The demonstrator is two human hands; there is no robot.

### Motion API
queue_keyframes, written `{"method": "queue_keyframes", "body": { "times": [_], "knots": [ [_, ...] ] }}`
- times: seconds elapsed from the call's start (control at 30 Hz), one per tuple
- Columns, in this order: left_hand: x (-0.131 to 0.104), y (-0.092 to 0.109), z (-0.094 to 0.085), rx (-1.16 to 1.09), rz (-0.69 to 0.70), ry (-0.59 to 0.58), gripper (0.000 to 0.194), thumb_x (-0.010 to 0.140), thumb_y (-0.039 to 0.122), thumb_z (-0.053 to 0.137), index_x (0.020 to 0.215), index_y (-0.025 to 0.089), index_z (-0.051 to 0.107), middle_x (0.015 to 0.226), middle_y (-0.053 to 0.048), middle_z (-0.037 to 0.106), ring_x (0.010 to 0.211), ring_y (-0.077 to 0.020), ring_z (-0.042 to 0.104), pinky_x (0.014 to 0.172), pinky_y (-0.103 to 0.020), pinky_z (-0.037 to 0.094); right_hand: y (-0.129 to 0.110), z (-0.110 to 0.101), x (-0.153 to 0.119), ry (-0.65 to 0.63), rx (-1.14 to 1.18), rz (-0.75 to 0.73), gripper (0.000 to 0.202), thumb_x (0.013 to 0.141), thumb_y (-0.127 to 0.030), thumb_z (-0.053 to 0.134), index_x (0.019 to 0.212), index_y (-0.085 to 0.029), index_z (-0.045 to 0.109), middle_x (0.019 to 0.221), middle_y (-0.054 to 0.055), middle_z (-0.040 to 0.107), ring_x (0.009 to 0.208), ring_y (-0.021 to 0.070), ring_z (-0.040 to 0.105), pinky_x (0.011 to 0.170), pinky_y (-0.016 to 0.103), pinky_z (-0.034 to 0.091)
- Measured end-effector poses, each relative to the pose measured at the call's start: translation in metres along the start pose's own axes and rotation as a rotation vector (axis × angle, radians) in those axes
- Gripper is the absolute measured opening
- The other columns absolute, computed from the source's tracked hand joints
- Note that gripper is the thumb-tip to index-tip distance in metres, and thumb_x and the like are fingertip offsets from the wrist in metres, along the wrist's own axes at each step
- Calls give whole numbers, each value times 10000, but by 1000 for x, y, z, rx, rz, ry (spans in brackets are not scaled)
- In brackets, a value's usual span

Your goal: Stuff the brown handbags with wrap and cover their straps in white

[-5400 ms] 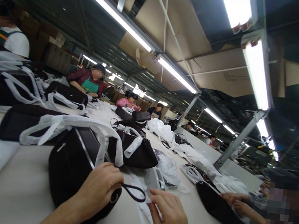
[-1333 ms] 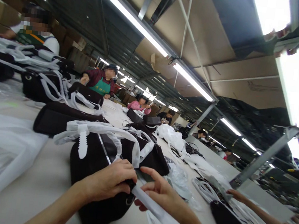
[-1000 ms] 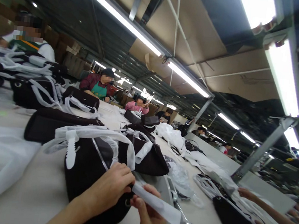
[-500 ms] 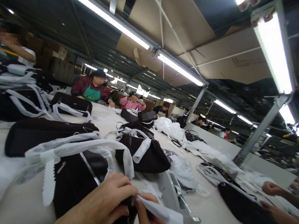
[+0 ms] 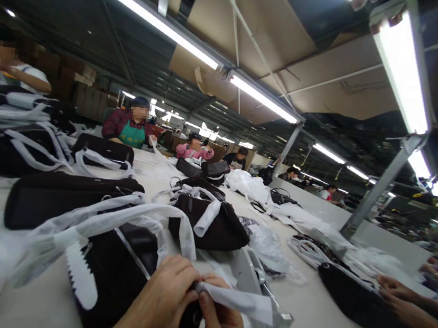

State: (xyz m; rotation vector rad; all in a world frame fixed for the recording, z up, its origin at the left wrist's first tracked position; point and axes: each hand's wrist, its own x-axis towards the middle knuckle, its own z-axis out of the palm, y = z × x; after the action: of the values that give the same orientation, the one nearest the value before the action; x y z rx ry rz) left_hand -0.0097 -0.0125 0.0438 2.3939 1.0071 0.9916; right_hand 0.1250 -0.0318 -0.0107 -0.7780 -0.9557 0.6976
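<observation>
Table (image 5: 323, 323) sits under tube lights (image 5: 137, 11), left hand (image 5: 165, 296) and right hand (image 5: 225, 324) pinching white strip (image 5: 240, 300)

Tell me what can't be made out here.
In the head view:
White, flat, papery strip: inner end hidden between the left hand and right hand.
Nearest black rounded fabric bag with silvery trim: base cut off by the bottom edge.
Green cloth apron: lettering too small.

No legible txt, green apron lettering (image 5: 131, 140) incl.

I find the bag (image 5: 120, 279) black, its handle wrapping (image 5: 116, 219) translucent white, the strip (image 5: 244, 303) plain white, the dispenser (image 5: 244, 273) pale grey-green, the table (image 5: 327, 326) off-white.
</observation>
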Motion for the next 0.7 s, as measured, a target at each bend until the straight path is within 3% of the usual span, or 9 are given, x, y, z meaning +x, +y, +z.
{"method": "queue_keyframes", "body": {
  "times": [0.17, 0.3, 0.43, 0.57, 0.7],
  "knots": [
    [3, -8, 1, -82, -20, -21, 176, 839, 22, 582, 911, 168, 648, 982, -70, 670, 978, -249, 586, 877, -386, 474, -1, -2, 1, 55, -1, 154, 369, 622, -466, 902, 840, -197, 772, 790, 40, 762, 732, 208, 705, 682, 279, 584],
    [4, -12, -5, -190, 29, -52, 321, 849, 33, 558, 1088, 222, 659, 1056, -44, 657, 1030, -221, 579, 931, -344, 464, 9, -5, -2, 68, 31, 101, 461, 641, -432, 898, 1009, -203, 738, 873, 49, 766, 790, 217, 720, 738, 303, 599],
    [2, -9, -14, -253, 69, -127, 196, 925, 122, 539, 1012, 223, 683, 1034, -40, 628, 1034, -209, 574, 943, -320, 458, 19, -9, -6, 95, -2, 54, 402, 676, -418, 879, 973, -203, 718, 918, 47, 757, 826, 207, 719, 729, 270, 593],
    [1, -4, -12, -196, 55, -90, 228, 865, 59, 519, 992, 195, 652, 1072, -63, 597, 1065, -228, 548, 977, -362, 436, 19, -8, -3, 59, 18, 79, 352, 706, -390, 867, 945, -204, 689, 834, 19, 755, 736, 177, 710, 687, 252, 592],
    [3, -5, -2, -109, 12, 6, 186, 802, 30, 512, 875, 167, 615, 1002, -83, 594, 1016, -259, 538, 939, -418, 429, 18, -4, -5, 8, -11, 59, 286, 784, -404, 805, 948, -201, 687, 903, 47, 777, 831, 203, 734, 761, 282, 605]
  ]
}}
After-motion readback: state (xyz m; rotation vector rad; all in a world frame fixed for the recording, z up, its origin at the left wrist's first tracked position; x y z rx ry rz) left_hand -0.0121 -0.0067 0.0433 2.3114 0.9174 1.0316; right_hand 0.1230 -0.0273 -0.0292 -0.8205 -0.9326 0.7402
